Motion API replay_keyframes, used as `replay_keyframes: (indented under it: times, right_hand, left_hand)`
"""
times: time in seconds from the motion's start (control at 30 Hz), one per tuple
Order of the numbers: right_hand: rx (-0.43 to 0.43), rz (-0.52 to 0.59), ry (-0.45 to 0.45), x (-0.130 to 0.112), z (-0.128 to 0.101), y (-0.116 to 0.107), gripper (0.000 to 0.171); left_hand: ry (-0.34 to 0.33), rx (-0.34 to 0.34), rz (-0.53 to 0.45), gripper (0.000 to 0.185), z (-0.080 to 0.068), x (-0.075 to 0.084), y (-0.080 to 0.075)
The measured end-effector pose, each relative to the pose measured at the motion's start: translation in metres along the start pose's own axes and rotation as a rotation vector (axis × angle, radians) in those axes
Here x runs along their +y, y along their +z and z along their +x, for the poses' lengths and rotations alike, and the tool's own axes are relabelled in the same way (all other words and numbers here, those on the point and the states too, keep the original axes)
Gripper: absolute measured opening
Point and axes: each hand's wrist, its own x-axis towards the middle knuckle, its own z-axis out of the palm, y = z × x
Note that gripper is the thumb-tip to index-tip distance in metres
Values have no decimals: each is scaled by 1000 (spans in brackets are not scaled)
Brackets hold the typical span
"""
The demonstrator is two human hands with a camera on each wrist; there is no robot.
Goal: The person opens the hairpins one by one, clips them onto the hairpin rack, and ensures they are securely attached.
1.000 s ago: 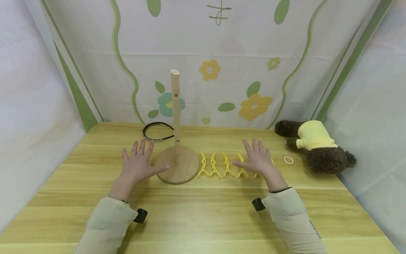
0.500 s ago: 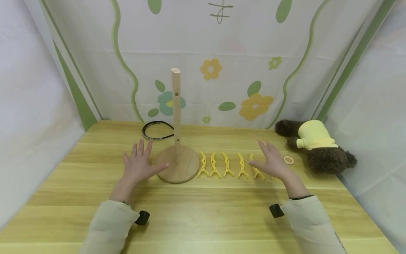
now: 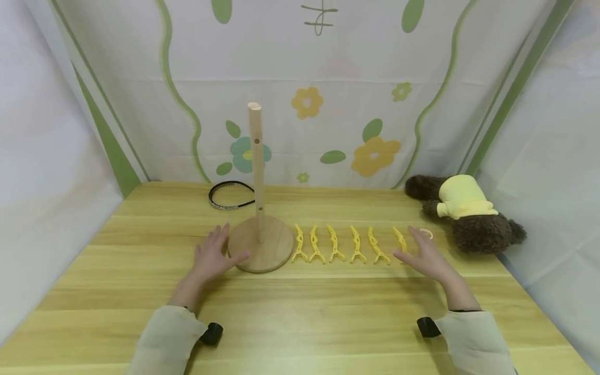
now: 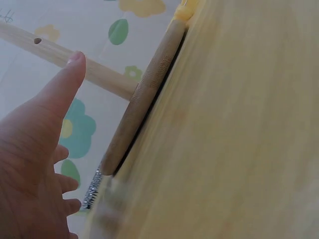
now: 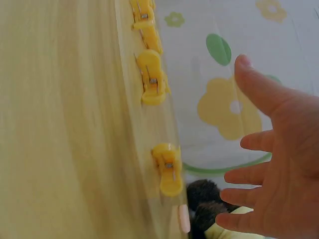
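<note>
My left hand [image 3: 213,259] hovers with fingers spread at the left side of a wooden stand [image 3: 276,249], its thumb overlapping the round base in the head view. The stand's upright post [image 4: 107,82] crosses behind that thumb in the left wrist view. To the right of the base lies a row of several yellow hair clips [image 3: 355,242]. My right hand [image 3: 427,259], fingers extended and holding nothing, is over the right end of the row, partly covering the last clip [image 3: 399,238]. In the right wrist view this clip [image 5: 169,169] lies apart from the fingers.
A black headband [image 3: 225,207] lies behind the stand. Just beyond my right fingers is a small pale ring [image 3: 426,232], partly hidden. A dark brown plush toy in a yellow shirt [image 3: 461,198] lies at the right table edge. Printed cloth [image 3: 356,57] encloses the table.
My right hand has moved right along the clip row, uncovering the clips it hid. The left hand has lowered slightly and shifted right towards the stand's base, its fingers less spread.
</note>
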Motion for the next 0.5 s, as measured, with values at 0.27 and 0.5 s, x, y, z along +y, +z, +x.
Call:
replay_keyframes:
  times: [0.27, 0.5]
  right_hand:
    - [-40, 67, 154, 23, 0, 11, 90]
    - [52, 54, 160, 42, 2, 29, 84]
  left_hand:
    - [12, -8, -69, 96, 0, -5, 9]
    - [47, 17, 43, 98, 2, -12, 23]
